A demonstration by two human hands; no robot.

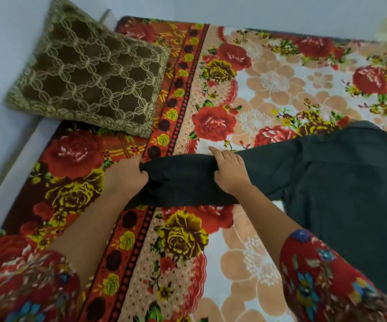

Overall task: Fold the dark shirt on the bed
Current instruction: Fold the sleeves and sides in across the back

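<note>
Both hands, left and right, pinch the dark shirt.

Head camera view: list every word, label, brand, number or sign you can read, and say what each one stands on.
None: no readable text shows anywhere in this view.
dark shirt: plain fabric, no label or print showing.
floral bedsheet: flowers and dots only.
brown cushion: a lattice pattern, no lettering.
floral sleeves: pattern only.
</note>
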